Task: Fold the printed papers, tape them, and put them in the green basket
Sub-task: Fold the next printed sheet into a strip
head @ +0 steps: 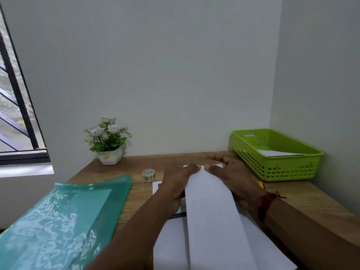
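Wood-grain tabletop [311, 197] sat in a corner of pale walls, with a barred window [17, 94] on our left.

Printed paper [210, 211] lay in front of us, mid-tabletop. One long flap was folded over lengthwise and ran away from us, blank side up. A bit of print showed at the sheet's left edge, beside our left wrist.

Left grip [179, 184] was released. Its fingers lay flat on the sheet, left of the flap, and its thumb was at the flap's far end.

Right grip [231, 178] was also released. Its fingers were spread over the far right of the sheet and its thumb met the left one at the flap's far tip. Both were pressing and neither was clenched round anything.

We had a red thread [266, 203] on the right wrist. A small yellow object [260, 185] lay just behind that hand, mostly hidden, so we couldn't identify it.

Tape roll [148, 175] stood just left of the left grip, apart from it.

Green basket [282, 172] sat in the far right corner, with one folded white paper [278, 152] already inside.

A translucent teal folder [64, 217] covered the near left, overhanging the tabletop edge. A white pot of white flowers [109, 141] stood at the back left against the wall.
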The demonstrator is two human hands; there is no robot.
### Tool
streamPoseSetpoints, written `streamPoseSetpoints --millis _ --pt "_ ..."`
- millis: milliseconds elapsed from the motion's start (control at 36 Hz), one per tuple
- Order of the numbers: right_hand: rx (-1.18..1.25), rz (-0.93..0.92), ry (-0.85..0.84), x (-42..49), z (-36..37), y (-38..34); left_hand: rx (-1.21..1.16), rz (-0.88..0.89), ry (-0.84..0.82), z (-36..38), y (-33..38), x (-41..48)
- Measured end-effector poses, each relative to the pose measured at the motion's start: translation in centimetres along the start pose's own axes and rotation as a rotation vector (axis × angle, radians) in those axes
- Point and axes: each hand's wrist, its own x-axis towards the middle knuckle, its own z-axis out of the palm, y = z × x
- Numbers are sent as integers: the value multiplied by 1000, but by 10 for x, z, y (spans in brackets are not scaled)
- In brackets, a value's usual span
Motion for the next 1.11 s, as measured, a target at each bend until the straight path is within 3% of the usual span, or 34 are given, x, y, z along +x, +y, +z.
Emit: streamPoseSetpoints --millis 444,639,917,1111 --pt "-14 80 49 -4 6 -5 -27 -84 33 -8 -1 6" --pt "-90 188 -165 -18 8 -14 -204 -239 -34 -22 8 6" --pt "-91 320 -536 -39 12 -34 -387 1 301 -54 19 24" --pt "-464 94 -442 -36 4 -45 -568 186 462 -67 31 19"
